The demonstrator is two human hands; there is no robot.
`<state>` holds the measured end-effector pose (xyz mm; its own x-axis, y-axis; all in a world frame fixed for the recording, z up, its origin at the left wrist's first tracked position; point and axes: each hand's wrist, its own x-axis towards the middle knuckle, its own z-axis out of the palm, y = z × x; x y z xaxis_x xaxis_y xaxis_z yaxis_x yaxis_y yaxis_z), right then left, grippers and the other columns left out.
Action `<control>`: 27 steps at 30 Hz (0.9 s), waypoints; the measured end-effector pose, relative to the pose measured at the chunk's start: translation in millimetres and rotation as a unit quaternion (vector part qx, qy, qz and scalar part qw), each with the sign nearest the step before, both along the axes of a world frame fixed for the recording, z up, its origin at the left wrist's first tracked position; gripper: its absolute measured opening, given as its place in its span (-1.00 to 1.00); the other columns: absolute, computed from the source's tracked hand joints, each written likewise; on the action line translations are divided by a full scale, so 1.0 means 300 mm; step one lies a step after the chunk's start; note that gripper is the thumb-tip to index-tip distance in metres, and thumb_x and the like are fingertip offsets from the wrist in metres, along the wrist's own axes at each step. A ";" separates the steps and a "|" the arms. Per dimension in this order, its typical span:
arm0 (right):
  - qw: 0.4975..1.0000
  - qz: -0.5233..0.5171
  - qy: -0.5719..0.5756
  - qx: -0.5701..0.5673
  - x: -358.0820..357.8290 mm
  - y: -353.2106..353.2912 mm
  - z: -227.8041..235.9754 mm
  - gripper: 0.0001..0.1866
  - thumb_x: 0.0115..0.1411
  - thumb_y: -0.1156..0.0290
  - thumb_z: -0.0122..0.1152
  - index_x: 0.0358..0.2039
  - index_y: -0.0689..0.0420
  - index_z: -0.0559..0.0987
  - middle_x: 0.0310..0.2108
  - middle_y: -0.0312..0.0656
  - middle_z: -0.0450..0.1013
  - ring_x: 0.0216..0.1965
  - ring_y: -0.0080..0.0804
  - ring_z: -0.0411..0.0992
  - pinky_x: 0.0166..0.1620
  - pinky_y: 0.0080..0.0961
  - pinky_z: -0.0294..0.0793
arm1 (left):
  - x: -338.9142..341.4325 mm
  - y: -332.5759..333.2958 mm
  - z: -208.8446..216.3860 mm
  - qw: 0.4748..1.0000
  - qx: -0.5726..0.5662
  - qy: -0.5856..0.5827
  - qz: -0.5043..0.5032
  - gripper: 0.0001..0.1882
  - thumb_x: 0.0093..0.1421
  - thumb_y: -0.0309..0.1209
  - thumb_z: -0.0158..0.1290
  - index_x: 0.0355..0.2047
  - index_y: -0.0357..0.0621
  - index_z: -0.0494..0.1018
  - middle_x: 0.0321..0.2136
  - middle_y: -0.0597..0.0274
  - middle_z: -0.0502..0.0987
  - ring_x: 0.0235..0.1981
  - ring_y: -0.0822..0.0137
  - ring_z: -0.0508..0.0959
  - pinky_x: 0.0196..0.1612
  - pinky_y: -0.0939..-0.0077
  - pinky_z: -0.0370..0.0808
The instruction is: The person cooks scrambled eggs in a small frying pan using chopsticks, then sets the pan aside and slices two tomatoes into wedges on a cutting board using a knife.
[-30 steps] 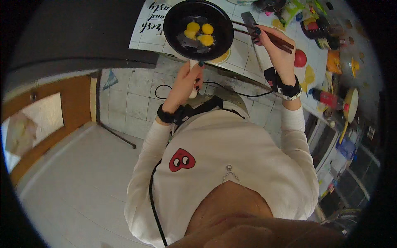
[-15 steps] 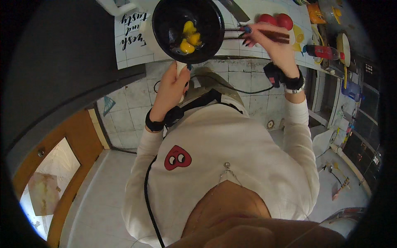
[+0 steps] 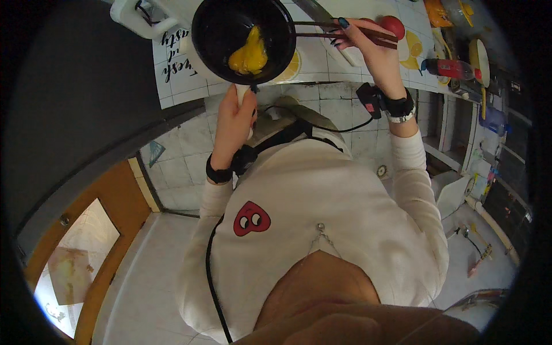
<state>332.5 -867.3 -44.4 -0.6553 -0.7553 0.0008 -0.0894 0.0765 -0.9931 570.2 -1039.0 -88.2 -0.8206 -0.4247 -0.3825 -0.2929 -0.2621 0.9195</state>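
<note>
Pan (image 3: pixel 207 40) just beyond the left hand (image 3: pixel 233 118), which wraps its pale handle (image 3: pixel 242 89), yolks (image 3: pixel 251 57) pooled inside, and the right hand (image 3: pixel 376 54) pinches chopsticks (image 3: pixel 313 35) leftward to the rim, tips unseen: seemingly mid-beating, with the next stroke calling for a steady handle.

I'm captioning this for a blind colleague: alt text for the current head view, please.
A person's left hand grips the pale handle of a black pan holding yellow egg yolks, while the right hand holds brown chopsticks at its right edge.
</note>
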 end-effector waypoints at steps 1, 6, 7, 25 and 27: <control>1.000 0.014 -0.001 -0.002 -0.008 -0.007 -0.001 -0.76 0.25 0.47 0.15 -0.13 0.34 0.58 -0.33 -0.09 0.58 -0.38 -0.48 0.55 -0.26 -0.59 0.55 | -0.003 -0.004 0.003 1.000 -0.006 -0.009 0.007 -0.85 0.32 -0.36 -0.10 -0.21 -0.17 0.32 -0.61 0.44 0.33 -0.65 0.60 0.30 -0.58 0.66 0.24; 1.000 0.002 -0.007 -0.019 -0.028 -0.025 0.004 -0.75 0.25 0.46 0.16 -0.12 0.34 0.57 -0.30 -0.09 0.59 -0.36 -0.47 0.57 -0.23 -0.59 0.57 | -0.021 -0.021 0.004 1.000 -0.005 -0.010 0.007 -0.85 0.31 -0.36 -0.08 -0.22 -0.18 0.33 -0.60 0.44 0.34 -0.64 0.60 0.31 -0.58 0.64 0.25; 1.000 0.027 0.003 -0.009 -0.029 -0.024 0.006 -0.75 0.25 0.46 0.16 -0.12 0.34 0.57 -0.30 -0.09 0.59 -0.35 -0.46 0.57 -0.23 -0.59 0.57 | -0.025 -0.024 0.005 1.000 -0.014 -0.010 0.004 -0.85 0.31 -0.36 -0.08 -0.22 -0.18 0.33 -0.59 0.44 0.35 -0.64 0.60 0.31 -0.58 0.64 0.26; 0.999 0.025 0.033 -0.025 -0.031 -0.072 0.024 -0.76 0.25 0.44 0.16 -0.13 0.32 0.57 -0.34 -0.13 0.59 -0.36 -0.47 0.57 -0.21 -0.61 0.56 | -0.026 -0.052 0.062 0.998 -0.046 -0.033 0.018 -0.86 0.30 -0.39 -0.07 -0.23 -0.20 0.33 -0.62 0.44 0.34 -0.66 0.62 0.30 -0.59 0.66 0.24; 0.996 0.085 -0.031 -0.003 -0.032 -0.073 0.029 -0.75 0.25 0.43 0.17 -0.11 0.29 0.58 -0.33 -0.14 0.59 -0.33 -0.48 0.57 -0.20 -0.62 0.55 | -0.023 -0.048 0.074 0.998 -0.049 -0.021 0.021 -0.90 0.31 -0.40 -0.09 -0.31 -0.15 0.29 -0.62 0.46 0.30 -0.65 0.63 0.25 -0.58 0.67 0.19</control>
